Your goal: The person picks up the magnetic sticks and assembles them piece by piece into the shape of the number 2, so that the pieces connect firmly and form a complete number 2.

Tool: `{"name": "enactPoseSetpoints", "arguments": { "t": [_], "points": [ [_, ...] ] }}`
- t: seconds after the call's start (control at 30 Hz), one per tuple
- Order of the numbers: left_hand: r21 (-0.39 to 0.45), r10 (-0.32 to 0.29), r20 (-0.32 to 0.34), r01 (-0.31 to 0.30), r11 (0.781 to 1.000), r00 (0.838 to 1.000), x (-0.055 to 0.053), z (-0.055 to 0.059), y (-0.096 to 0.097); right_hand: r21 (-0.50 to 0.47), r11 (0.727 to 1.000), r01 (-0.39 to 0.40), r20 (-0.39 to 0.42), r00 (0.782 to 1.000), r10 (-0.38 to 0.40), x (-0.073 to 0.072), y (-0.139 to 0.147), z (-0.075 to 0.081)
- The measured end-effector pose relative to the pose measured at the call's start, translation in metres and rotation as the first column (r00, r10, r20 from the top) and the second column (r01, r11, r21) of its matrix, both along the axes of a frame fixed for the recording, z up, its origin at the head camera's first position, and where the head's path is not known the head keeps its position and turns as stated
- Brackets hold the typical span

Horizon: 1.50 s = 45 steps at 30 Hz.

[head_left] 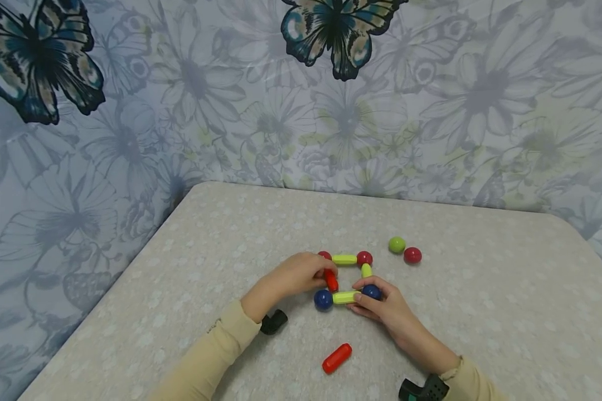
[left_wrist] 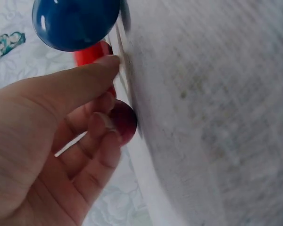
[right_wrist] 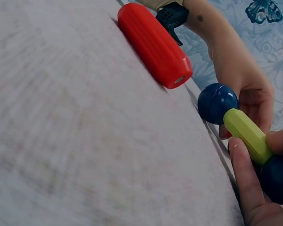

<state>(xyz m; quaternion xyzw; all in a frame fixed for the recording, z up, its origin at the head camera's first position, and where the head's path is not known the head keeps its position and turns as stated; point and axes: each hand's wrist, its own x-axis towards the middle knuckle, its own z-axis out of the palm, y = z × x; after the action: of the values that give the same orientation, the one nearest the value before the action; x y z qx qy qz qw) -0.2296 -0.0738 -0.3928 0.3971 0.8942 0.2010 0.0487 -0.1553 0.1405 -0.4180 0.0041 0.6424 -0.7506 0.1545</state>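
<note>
A four-sided frame of rods and balls lies on the table. My left hand (head_left: 298, 274) pinches its left side, a red rod (head_left: 332, 282), with the fingers close to the red ball (left_wrist: 124, 123) at the far end. At the near left corner is a blue ball (head_left: 323, 300), joined to a yellow-green rod (right_wrist: 246, 134). My right hand (head_left: 388, 309) grips that rod's other end and the second blue ball (head_left: 372, 292). Another yellow-green rod (head_left: 366, 270) runs back to a red ball (head_left: 364, 258). A third yellow-green rod (head_left: 344, 259) forms the far side.
A loose red rod (head_left: 337, 358) lies on the near side of the table (head_left: 221, 239). Behind the right hand, a green ball (head_left: 397, 244) and a red ball (head_left: 413, 255) rest side by side. A patterned wall with butterflies (head_left: 338, 33) borders the table.
</note>
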Motion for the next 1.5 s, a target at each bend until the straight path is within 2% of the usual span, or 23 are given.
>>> {"name": "enactPoseSetpoints", "arguments": {
  "t": [0.13,0.27,0.4,0.57,0.7,0.83,1.0,1.13,1.2,1.3,1.4,1.43,1.5],
  "points": [
    [0.118,0.001,0.042,-0.006,0.993,0.999,-0.003,0.0,-0.002,-0.011,1.0,-0.005,0.002,1.0,0.005,0.0,0.001,0.001],
    [0.268,0.009,0.098,-0.035,0.963,0.995,-0.006,-0.002,-0.007,0.002,1.0,0.005,0.008,1.0,-0.005,-0.001,0.0,0.001],
    [0.337,-0.001,0.115,-0.038,0.941,0.993,-0.006,-0.002,-0.011,0.012,1.0,0.024,0.015,1.0,-0.024,-0.003,-0.001,0.002],
    [0.318,-0.013,0.078,-0.013,0.948,0.997,-0.005,0.001,-0.012,0.017,0.999,0.037,0.017,0.999,-0.038,-0.005,-0.001,0.004],
    [0.255,-0.015,0.006,0.013,0.967,1.0,-0.003,0.003,-0.011,0.012,0.999,0.031,0.016,0.999,-0.032,-0.005,-0.001,0.004],
    [0.189,-0.032,-0.021,0.035,0.981,0.999,-0.001,0.002,-0.01,0.008,1.0,0.015,0.017,1.0,-0.016,-0.004,-0.001,0.002],
    [0.154,-0.019,-0.006,0.02,0.988,1.0,-0.001,-0.006,-0.014,0.003,1.0,0.02,0.018,1.0,-0.02,-0.002,-0.001,0.0],
    [0.228,0.039,0.097,-0.06,0.972,0.995,0.001,-0.01,-0.02,0.013,0.999,0.033,0.028,0.999,-0.034,-0.002,-0.001,0.001],
    [0.279,0.064,0.183,-0.115,0.953,0.981,0.001,-0.01,-0.023,0.017,0.999,0.042,0.032,0.999,-0.042,-0.003,-0.001,0.002],
    [0.334,0.125,0.304,-0.228,0.914,0.944,0.003,-0.009,-0.029,0.021,0.999,0.046,0.034,0.998,-0.046,-0.003,0.0,0.003],
    [0.354,0.154,0.42,-0.318,0.88,0.894,0.009,-0.006,-0.038,0.017,0.999,0.04,0.033,0.999,-0.04,-0.003,0.0,0.003],
    [0.348,0.155,0.461,-0.338,0.874,0.874,0.012,-0.005,-0.041,0.013,0.999,0.035,0.033,0.999,-0.036,-0.003,0.001,0.003],
    [0.335,0.119,0.534,-0.339,0.879,0.837,0.018,-0.003,-0.047,0.001,0.999,0.032,0.037,0.999,-0.032,-0.003,0.002,0.003]
  ]
}}
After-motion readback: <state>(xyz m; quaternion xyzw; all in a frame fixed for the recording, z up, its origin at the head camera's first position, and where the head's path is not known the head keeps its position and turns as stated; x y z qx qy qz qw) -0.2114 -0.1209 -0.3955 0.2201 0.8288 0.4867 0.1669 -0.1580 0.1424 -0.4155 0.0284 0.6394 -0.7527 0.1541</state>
